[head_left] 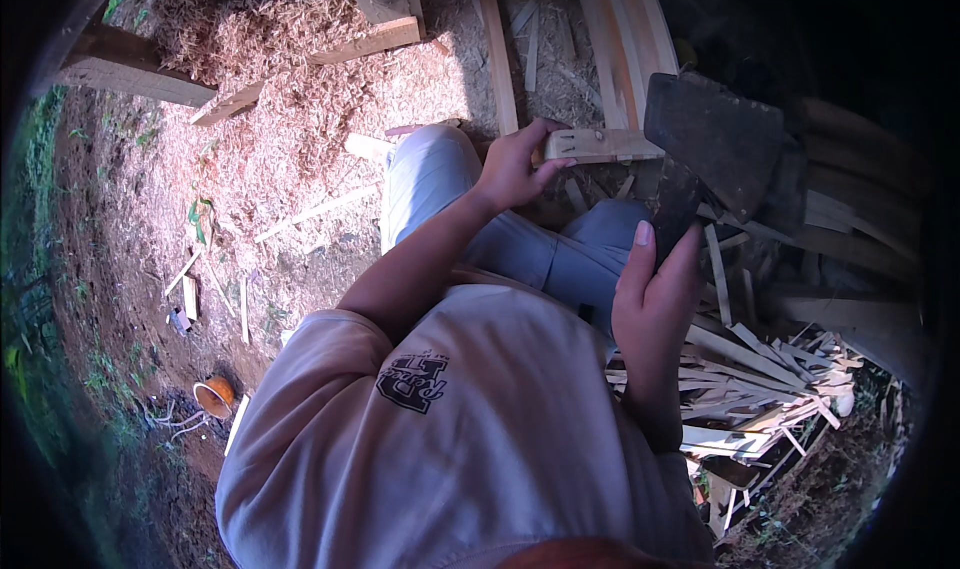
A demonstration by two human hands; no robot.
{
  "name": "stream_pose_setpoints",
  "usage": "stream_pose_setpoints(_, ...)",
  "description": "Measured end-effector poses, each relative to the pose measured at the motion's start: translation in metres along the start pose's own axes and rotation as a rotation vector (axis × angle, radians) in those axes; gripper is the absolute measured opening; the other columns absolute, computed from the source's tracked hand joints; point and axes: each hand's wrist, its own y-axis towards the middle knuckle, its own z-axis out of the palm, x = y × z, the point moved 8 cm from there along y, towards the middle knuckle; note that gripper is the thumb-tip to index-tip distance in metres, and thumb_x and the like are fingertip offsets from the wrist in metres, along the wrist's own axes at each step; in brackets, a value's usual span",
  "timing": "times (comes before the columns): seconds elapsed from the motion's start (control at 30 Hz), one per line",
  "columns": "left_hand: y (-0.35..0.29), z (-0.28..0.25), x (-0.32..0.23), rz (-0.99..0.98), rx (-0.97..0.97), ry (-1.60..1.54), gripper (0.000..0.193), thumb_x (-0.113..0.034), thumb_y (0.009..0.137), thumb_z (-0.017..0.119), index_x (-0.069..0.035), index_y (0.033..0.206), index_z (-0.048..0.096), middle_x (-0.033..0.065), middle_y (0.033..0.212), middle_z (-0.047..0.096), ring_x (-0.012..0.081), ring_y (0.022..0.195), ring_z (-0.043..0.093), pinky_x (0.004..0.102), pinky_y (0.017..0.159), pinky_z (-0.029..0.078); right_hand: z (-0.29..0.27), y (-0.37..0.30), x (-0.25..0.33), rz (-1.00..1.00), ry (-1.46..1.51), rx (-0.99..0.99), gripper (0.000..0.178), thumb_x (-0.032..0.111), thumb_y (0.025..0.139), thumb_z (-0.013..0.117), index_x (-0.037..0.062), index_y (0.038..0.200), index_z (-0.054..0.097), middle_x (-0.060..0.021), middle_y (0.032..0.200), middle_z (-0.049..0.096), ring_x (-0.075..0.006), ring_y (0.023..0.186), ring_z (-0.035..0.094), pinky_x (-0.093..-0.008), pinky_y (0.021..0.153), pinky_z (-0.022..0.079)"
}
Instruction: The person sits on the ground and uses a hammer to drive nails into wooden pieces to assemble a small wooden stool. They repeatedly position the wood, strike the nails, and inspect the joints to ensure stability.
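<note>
Your right hand (655, 294) is wrapped around the handle of a raised hatchet (712, 149), its dark head up beside the work. Your left hand (515, 167) grips a pale wooden piece (603, 145), held just past your knee over the chip-strewn ground (300, 159). Judged a trimming step: the next stroke calls for the blade kept well apart from your left fingers.

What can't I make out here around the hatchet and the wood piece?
Head view:
- Dark broad-bladed hatchet: handle hidden inside right hand.
- Pale notched wooden piece: near end covered by left hand.
- Right background: lost in shadow.
- Small orange cup-like thing: too small to identify.
</note>
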Motion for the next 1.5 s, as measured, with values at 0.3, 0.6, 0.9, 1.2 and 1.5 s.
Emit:
stream_pose_setpoints(0.3, -0.007, 0.002, 0.0, 0.016, -0.013, 0.014, 0.048, -0.027, 0.09, 0.085, -0.008, 0.128, 0.063, 0.0205, 0.108, 0.075, 0.0426, 0.102, 0.074, 0.045, 0.084, 0.058, 0.021, 0.006, -0.002, 0.011, -0.114, 0.182, 0.032, 0.017, 0.108, 0.058, -0.0085, 0.126, 0.049, -0.0318, 0.09, 0.069, -0.0519, 0.086, 0.07, -0.0571, 0.07, 0.053)
stream_pose_setpoints(0.6, 0.001, 0.005, -0.002, 0.014, 0.01, 0.06, 0.047, -0.026, 0.09, 0.085, -0.008, 0.127, 0.062, 0.0188, 0.109, 0.076, 0.0404, 0.101, 0.075, 0.0437, 0.084, 0.058, 0.065, -0.004, -0.045, 0.157, -0.11, 0.363, 0.036, 0.018, 0.109, 0.057, -0.0091, 0.13, 0.048, -0.0306, 0.091, 0.068, -0.0505, 0.087, 0.071, -0.0551, 0.072, 0.054)
stream_pose_setpoints(0.9, -0.001, 0.003, -0.006, 0.036, -0.019, -0.014, 0.046, -0.022, 0.09, 0.085, -0.007, 0.128, 0.062, 0.0173, 0.112, 0.076, 0.0385, 0.108, 0.075, 0.0431, 0.088, 0.058, 0.02, -0.004, -0.019, 0.08, -0.056, 0.125, 0.034, 0.017, 0.108, 0.058, -0.0092, 0.127, 0.049, -0.0306, 0.089, 0.069, -0.0521, 0.084, 0.071, -0.0555, 0.069, 0.054)
stream_pose_setpoints(1.2, -0.005, 0.003, -0.002, -0.042, 0.012, -0.025, 0.043, -0.022, 0.092, 0.084, -0.008, 0.126, 0.063, 0.0178, 0.109, 0.076, 0.0395, 0.108, 0.075, 0.0423, 0.087, 0.058, 0.003, -0.001, -0.012, 0.077, 0.026, 0.087, 0.037, 0.017, 0.108, 0.058, -0.0099, 0.132, 0.048, -0.0323, 0.096, 0.069, -0.0515, 0.091, 0.071, -0.0544, 0.073, 0.054)
stream_pose_setpoints(1.5, -0.003, 0.003, -0.005, 0.03, -0.019, -0.001, 0.048, -0.024, 0.091, 0.085, -0.008, 0.13, 0.062, 0.018, 0.107, 0.076, 0.0387, 0.099, 0.077, 0.0425, 0.081, 0.058, 0.028, 0.007, -0.016, 0.107, 0.011, 0.268, 0.031, 0.019, 0.109, 0.058, -0.0075, 0.121, 0.05, -0.0296, 0.082, 0.067, -0.052, 0.082, 0.069, -0.0572, 0.067, 0.051)
